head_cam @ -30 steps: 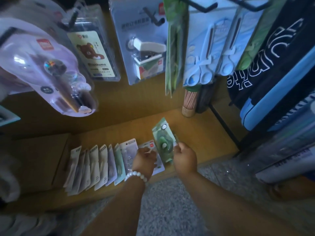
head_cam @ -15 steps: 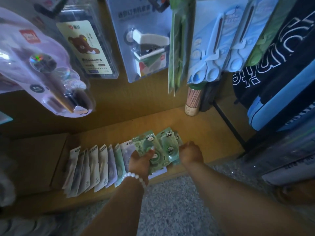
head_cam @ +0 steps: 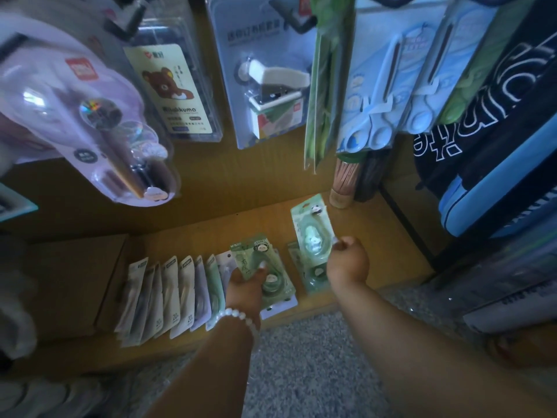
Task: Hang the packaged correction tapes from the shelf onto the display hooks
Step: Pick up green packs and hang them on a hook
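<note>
Gathering stock: your left hand point(head_cam: 245, 280) grasps green panda-print carded correction tape pack point(head_cam: 260, 267) lower centre; right hand point(head_cam: 348, 262) pinches second green pack point(head_cam: 313, 229) upright, ready for hooks.

green panda correction tape pack point(head_cam: 313, 230): raised, tilted | second pack point(head_cam: 262, 273): held low | row of packs point(head_cam: 168, 297): overlapping on shelf point(head_cam: 376, 236)

Single head-worn wide-angle view, looking forward and steeply down from above the arms. Close to hanging blister packs point(head_cam: 90, 110) along the top edge; farther from wooden shelf point(head_cam: 376, 236) below, speckled floor point(head_cam: 301, 357) nearest.
</note>
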### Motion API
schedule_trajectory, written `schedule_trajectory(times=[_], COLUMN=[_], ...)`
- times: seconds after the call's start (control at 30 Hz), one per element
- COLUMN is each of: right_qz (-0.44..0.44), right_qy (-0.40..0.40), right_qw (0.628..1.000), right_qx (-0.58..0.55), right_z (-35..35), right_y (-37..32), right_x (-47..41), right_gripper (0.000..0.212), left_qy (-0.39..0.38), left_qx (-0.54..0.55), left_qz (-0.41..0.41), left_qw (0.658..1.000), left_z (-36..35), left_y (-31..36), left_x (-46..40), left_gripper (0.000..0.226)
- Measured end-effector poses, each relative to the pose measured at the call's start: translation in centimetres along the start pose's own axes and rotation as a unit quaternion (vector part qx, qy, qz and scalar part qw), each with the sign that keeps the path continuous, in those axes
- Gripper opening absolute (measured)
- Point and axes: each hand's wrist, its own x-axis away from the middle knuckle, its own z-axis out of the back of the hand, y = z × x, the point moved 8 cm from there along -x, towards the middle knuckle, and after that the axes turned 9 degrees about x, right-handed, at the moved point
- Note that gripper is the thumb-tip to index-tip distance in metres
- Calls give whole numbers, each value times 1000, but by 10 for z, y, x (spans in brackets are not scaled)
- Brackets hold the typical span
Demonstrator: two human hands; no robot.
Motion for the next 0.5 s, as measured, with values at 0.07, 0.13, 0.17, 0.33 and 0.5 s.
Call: schedule_trajectory(times=[0.07, 0.13, 0.17, 0.33, 0.5], right_qz=[-19, -25, -24, 27, 56], right_qy=[-40, -118, -147, -157, -101], right_qw=[996, 986, 982, 985, 987], right_qx=[-74, -115, -115, -65, 114], right_z=[-4, -20, -26, -36, -31], right_y=[1, 3, 4, 10, 22], right_x=[6, 19, 28, 45, -1], right_gripper=[25, 20, 17, 19, 30], left_qy=[5, -3, -20, -43, -32], left_qx=[-8, 15, 47, 74, 71], left_qz=[-5, 8, 24, 37, 30], left_qw=[1000, 1000, 998, 996, 997], left_z=[-4, -10, -15, -24, -16], left_y=[6, 6, 6, -5, -19], left_x=[6, 9, 12, 9, -8], left_gripper=[64, 58, 62, 58, 28])
